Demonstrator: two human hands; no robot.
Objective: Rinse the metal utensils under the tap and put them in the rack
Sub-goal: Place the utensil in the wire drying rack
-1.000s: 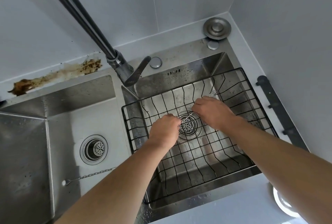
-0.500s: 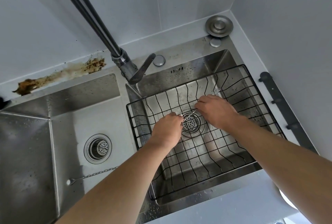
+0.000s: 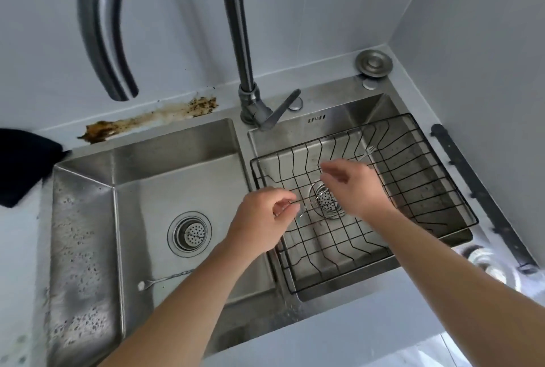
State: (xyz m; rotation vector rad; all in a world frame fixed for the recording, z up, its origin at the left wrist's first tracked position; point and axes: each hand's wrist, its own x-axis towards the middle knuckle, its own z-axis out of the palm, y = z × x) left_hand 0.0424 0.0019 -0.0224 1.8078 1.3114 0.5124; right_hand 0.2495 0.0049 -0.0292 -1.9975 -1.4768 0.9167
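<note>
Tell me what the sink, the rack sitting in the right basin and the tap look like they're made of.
Sink: apparently stainless steel with a brushed satin finish, grey with soft streaky reflections. Rack: thin wire, black, probably coated or painted metal; the coating cannot be told. Tap: metal tube, dark grey brushed look, with a long highlight along its curve.

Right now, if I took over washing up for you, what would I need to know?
Left hand: pinches a thin metal utensil over the wire rack.
Right hand: above the rack, fingers relaxed; it seems to hold nothing, though it is blurred.
A fork lies at the rack's far side.
The tap spout hangs over the left basin; no water shows.
Left: probably set this utensil down in the rack. I cannot tell whether it was rinsed.
</note>
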